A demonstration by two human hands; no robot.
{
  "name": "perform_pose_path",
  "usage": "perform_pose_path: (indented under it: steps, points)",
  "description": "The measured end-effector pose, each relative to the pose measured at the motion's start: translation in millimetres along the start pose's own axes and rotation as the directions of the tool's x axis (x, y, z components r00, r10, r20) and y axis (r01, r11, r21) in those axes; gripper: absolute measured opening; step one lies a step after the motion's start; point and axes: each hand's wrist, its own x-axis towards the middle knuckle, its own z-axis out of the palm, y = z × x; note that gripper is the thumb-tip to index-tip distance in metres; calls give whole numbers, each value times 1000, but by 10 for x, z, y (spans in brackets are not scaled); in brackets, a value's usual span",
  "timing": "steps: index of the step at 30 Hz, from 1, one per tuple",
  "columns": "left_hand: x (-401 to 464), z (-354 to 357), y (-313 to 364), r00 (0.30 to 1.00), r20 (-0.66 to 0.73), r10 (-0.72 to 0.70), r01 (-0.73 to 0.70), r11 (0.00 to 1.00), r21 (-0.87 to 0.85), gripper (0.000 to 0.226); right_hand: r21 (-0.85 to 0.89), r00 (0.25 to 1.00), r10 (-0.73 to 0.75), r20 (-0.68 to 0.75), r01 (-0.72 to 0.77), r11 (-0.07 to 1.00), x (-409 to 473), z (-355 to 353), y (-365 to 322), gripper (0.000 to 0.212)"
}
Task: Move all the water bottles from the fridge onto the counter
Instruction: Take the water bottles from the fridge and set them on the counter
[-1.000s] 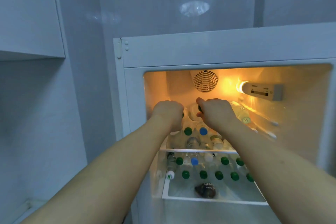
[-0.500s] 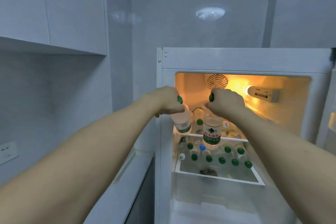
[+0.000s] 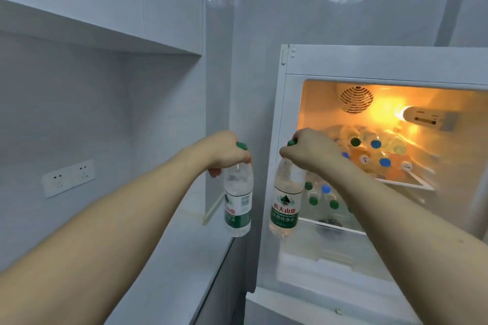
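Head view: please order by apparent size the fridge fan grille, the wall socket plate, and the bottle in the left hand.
1. Bottle in the left hand, though nearest the camera.
2. Wall socket plate.
3. Fan grille.

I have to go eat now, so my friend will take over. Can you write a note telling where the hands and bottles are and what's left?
Left hand: gripping a green-capped bottle by its neck, hanging above the counter.
Right hand: gripping a second green-capped bottle the same way, in front of the open fridge.
Done: both bottles are out of the fridge; neither is set down.
Left: stand both on the counter, then fetch the many bottles on the upper shelf and the lower shelf.
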Motion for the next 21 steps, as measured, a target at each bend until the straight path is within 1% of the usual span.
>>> perform_pose_path:
  steps: [2, 3, 5, 6, 7, 10, 13, 17, 21]
  points:
    - [-130, 76, -326, 998, -19, -59, 59, 998, 8, 36, 28, 999, -46, 25, 45, 999, -86, 188, -186, 23]
    - [-273, 188, -694, 990, -8, -142, 142, 990, 10, 38, 66, 993, -80, 89, 74, 995, -157, 498, -412, 22]
    - [-359, 289, -896, 983, -42, -179, 179, 984, -2, 38, 127, 990, -91, 109, 77, 989, -201, 613, -512, 24]
    - [-410, 348, -1021, 979, -63, -195, 195, 981, -1, 37, 165, 989, -77, 129, 55, 985, -204, 728, -574, 25]
    - [-423, 390, -1067, 977, -75, -200, 200, 980, 3, 36, 190, 991, -69, 116, 46, 981, -204, 769, -585, 25]
    - [-589, 543, -1399, 955, -98, -281, 277, 960, -50, 34, 259, 977, -104, 187, 53, 964, -237, 1120, -796, 27]
    - [-795, 707, -1786, 908, -160, -388, 385, 921, -53, 33, 313, 950, -161, 268, 72, 947, -307, 1538, -1045, 27]
    - [-927, 836, -2106, 839, -220, -498, 486, 867, -109, 35, 392, 927, -198, 318, 62, 918, -330, 1988, -1285, 24]
    - [-1073, 938, -2366, 740, -259, -621, 597, 784, -173, 36, 451, 890, -259, 374, 69, 890, -385, 2419, -1535, 24]
